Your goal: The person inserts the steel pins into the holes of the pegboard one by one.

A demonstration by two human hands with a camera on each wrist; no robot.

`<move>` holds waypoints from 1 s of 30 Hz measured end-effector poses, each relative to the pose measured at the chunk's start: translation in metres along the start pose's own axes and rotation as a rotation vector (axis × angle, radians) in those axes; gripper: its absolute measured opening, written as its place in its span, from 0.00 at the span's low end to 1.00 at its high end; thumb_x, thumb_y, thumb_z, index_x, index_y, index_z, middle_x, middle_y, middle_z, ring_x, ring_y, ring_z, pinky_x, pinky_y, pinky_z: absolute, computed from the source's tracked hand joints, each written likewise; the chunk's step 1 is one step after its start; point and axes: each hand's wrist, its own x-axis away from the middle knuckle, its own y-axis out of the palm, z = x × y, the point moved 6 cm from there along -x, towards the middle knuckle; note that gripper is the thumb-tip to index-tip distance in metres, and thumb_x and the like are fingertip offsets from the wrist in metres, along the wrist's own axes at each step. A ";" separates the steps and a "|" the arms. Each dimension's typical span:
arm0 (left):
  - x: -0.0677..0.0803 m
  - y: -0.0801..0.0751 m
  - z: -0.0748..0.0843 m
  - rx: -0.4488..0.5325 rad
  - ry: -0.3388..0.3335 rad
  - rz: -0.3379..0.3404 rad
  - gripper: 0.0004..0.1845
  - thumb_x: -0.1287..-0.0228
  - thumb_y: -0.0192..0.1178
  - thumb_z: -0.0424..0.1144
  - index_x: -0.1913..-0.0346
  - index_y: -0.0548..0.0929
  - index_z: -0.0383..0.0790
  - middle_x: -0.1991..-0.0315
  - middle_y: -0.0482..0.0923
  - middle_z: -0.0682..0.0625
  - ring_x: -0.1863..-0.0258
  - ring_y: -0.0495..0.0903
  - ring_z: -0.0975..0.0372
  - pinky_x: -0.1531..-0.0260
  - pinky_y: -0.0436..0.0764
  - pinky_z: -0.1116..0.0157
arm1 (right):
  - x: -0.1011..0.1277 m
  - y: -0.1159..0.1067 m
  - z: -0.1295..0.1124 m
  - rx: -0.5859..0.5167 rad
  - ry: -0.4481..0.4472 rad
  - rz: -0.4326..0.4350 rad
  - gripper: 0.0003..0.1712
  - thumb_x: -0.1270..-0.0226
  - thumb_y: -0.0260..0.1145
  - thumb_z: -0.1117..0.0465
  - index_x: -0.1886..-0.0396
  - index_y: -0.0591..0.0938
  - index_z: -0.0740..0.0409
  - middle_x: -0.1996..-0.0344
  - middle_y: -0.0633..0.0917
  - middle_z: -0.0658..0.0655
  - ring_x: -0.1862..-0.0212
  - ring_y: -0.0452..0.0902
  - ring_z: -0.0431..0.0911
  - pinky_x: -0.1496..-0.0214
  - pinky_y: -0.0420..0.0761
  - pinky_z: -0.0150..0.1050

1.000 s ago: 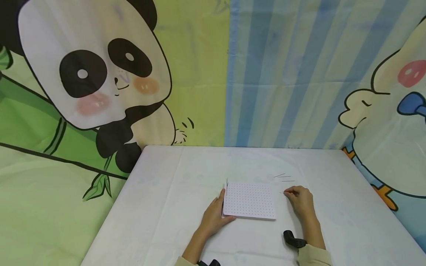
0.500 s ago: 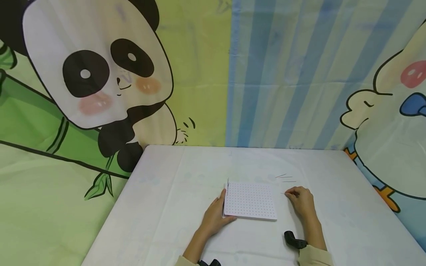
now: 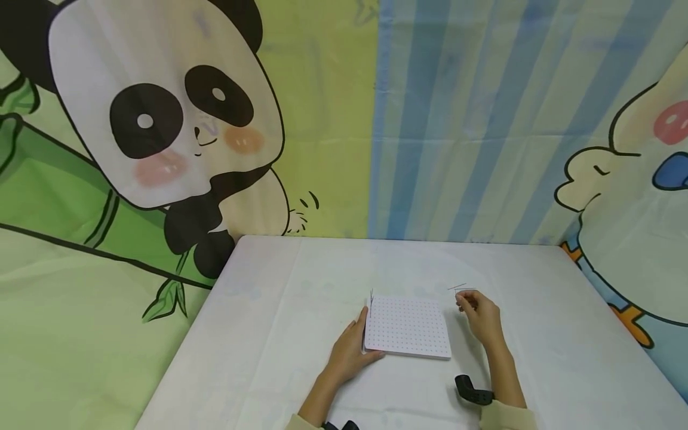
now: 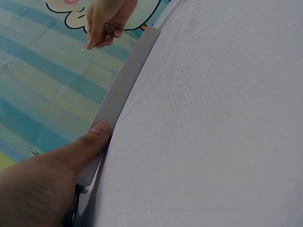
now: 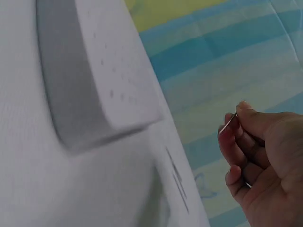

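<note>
A white square board (image 3: 407,326) with a grid of small holes lies flat on the white table (image 3: 269,334). My left hand (image 3: 359,337) holds its left edge, and in the left wrist view the thumb (image 4: 92,139) presses against the board's grey side (image 4: 128,80). My right hand (image 3: 463,301) hovers just right of the board's far corner. It pinches a thin metal pin (image 5: 229,124) between thumb and forefinger. At the board's far left corner, pins (image 3: 371,297) stand upright.
A few loose pins (image 3: 458,288) lie on the table just beyond my right hand, with the pins (image 5: 177,182) also in the right wrist view. Cartoon-printed cloth walls (image 3: 376,119) close in the table's far and side edges.
My right hand has lifted off the table and shifted slightly away from me, with a pin pinched in it. The left hand and board have stayed put.
</note>
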 end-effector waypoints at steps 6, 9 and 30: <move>0.000 -0.001 0.000 -0.007 0.000 -0.003 0.57 0.53 0.67 0.57 0.27 0.45 0.39 0.32 0.58 0.46 0.35 0.61 0.52 0.38 0.62 0.57 | -0.004 0.026 -0.027 -0.273 -0.200 -0.011 0.08 0.35 0.61 0.57 0.63 0.79 0.58 0.76 0.84 0.51 0.75 0.81 0.42 0.70 0.77 0.29; 0.000 -0.001 0.000 -0.010 -0.002 0.003 0.56 0.53 0.67 0.57 0.27 0.46 0.40 0.32 0.59 0.46 0.36 0.63 0.51 0.39 0.64 0.56 | -0.002 0.046 -0.043 -0.359 -0.288 -0.044 0.05 0.37 0.63 0.61 0.63 0.79 0.56 0.75 0.85 0.50 0.74 0.82 0.40 0.66 0.78 0.25; 0.001 -0.002 0.001 0.012 0.043 0.009 0.55 0.51 0.65 0.60 0.27 0.46 0.40 0.34 0.62 0.46 0.38 0.65 0.48 0.45 0.70 0.52 | 0.024 0.123 -0.116 -0.304 -0.358 -0.296 0.06 0.43 0.68 0.67 0.68 0.78 0.55 0.73 0.84 0.48 0.71 0.80 0.38 0.67 0.81 0.33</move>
